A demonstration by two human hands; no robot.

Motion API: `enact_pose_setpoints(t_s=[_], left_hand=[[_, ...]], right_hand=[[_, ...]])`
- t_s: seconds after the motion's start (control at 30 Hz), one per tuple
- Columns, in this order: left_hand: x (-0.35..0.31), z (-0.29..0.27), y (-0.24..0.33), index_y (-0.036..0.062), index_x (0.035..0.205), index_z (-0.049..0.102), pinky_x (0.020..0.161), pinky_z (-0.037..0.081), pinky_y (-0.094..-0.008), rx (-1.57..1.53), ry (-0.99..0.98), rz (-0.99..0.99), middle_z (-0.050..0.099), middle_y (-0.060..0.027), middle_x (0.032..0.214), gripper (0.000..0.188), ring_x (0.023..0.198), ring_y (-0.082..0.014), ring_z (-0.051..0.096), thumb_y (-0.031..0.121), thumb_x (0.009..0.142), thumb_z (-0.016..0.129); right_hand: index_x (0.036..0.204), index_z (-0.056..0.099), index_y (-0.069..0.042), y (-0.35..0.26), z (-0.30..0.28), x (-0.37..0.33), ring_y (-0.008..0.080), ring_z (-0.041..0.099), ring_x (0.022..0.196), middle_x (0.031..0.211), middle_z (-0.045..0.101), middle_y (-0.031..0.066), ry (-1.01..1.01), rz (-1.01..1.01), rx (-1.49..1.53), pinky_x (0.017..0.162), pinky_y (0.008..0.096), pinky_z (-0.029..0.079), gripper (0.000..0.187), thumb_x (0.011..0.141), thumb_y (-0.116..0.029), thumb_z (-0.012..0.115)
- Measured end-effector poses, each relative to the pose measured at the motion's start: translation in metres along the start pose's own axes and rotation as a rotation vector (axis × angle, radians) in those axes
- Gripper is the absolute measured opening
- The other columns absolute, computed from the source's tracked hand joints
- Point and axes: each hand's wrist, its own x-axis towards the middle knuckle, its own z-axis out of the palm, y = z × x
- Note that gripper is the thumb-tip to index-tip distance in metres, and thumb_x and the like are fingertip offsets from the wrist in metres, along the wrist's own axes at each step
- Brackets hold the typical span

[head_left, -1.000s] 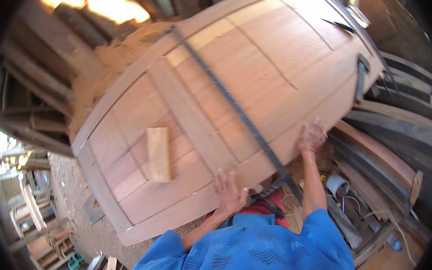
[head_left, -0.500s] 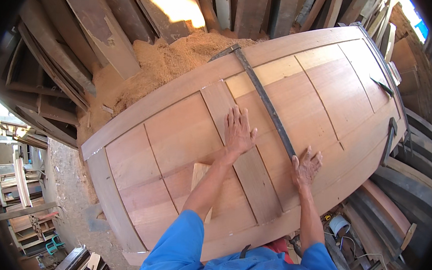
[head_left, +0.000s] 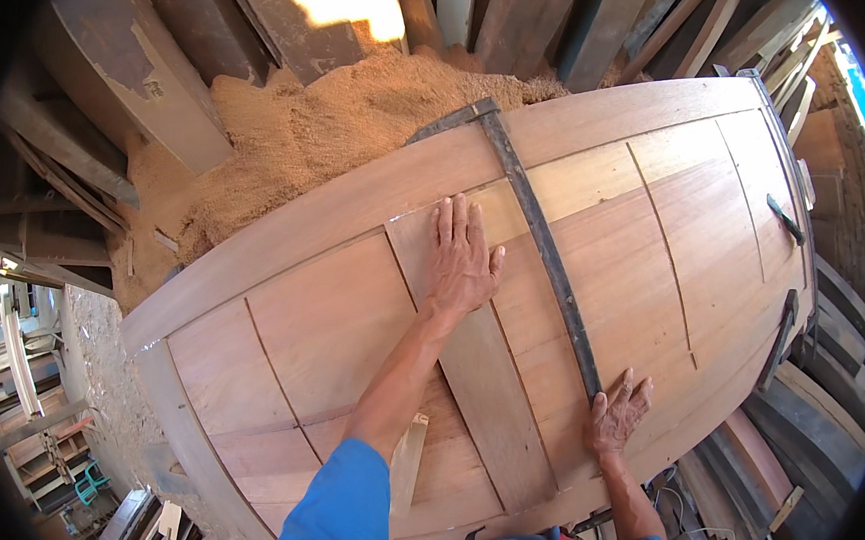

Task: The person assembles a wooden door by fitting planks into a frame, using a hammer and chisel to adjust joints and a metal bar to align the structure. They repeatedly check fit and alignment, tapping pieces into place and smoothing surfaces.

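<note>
A large wooden door (head_left: pixel 344 309) with framed panels lies flat in front of me. My left hand (head_left: pixel 465 257) rests palm down near the far end of its middle crosspiece (head_left: pixel 504 395), fingers stretched out. A dark metal bar clamp (head_left: pixel 545 243) spans the door to the right of that hand. At the clamp's near end is my right hand (head_left: pixel 621 416), its fingers spread over the wood and its thumb beside the bar. Neither hand holds anything. A small pale wood block (head_left: pixel 409 464) lies on the door, partly hidden by my left forearm.
Sawdust (head_left: pixel 291 140) is heaped along the far edge, with boards (head_left: pixel 131 63) leaning behind it. A green-handled tool (head_left: pixel 785 222) lies on the door's right end, near another clamp (head_left: pixel 779 339). Stacked curved timbers (head_left: pixel 811 447) stand at the right.
My left hand has slid along the crosspiece toward its far end. The right hand stays by the clamp's near end. The whole view has shifted slightly.
</note>
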Motion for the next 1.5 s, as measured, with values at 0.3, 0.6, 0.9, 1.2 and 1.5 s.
enact_pose_setpoints(t_s=[0.3,0.6,0.9,1.2,1.5], left_hand=[[0.018,0.0,0.011,-0.011,0.145,0.041,0.116,0.027,-0.0564,0.079,-0.003,-0.141,0.042,-0.0304,0.145,0.072,0.137,-0.0457,0.037,0.036,0.094,0.062],[0.033,-0.002,0.003,-0.0033,0.131,0.053,0.098,0.037,-0.0536,0.06,0.092,-0.159,0.051,-0.0214,0.123,0.054,0.113,-0.0388,0.045,0.025,0.088,0.069],[0.034,0.003,0.011,-0.0008,0.128,0.056,0.097,0.038,-0.0547,0.132,0.174,-0.122,0.054,-0.0196,0.122,0.051,0.111,-0.0389,0.047,0.023,0.085,0.071],[0.034,0.005,0.004,0.0016,0.123,0.056,0.092,0.04,-0.0534,0.209,0.203,-0.088,0.055,-0.019,0.117,0.048,0.107,-0.0385,0.05,0.028,0.086,0.069],[0.034,0.02,-0.007,0.006,0.122,0.062,0.093,0.043,-0.0543,0.346,0.181,-0.104,0.06,-0.0218,0.113,0.043,0.105,-0.0406,0.053,0.034,0.09,0.065]], right_hand=[[0.159,0.03,-0.006,0.007,0.001,0.001,0.0541,0.019,0.147,0.158,0.019,0.0368,-0.016,-0.03,0.021,0.12,0.0618,0.015,0.083,0.1,-0.064,0.041],[0.158,0.03,-0.006,0.005,-0.003,0.002,0.054,0.017,0.147,0.159,0.018,0.0365,-0.035,-0.017,0.034,0.12,0.0621,0.014,0.083,0.097,-0.059,0.052],[0.155,0.035,-0.005,-0.007,-0.018,0.002,0.0548,0.018,0.146,0.156,0.02,0.0374,-0.06,0.023,0.043,0.12,0.0627,0.015,0.082,0.093,-0.051,0.062],[0.154,0.037,-0.009,-0.009,-0.014,0.002,0.0565,0.019,0.145,0.154,0.021,0.0392,-0.009,0.027,0.079,0.119,0.064,0.015,0.08,0.091,-0.049,0.066],[0.152,0.043,-0.01,-0.014,-0.022,0.005,0.0531,0.021,0.146,0.153,0.025,0.0369,0.032,0.071,0.123,0.121,0.0613,0.015,0.078,0.09,-0.051,0.066]])
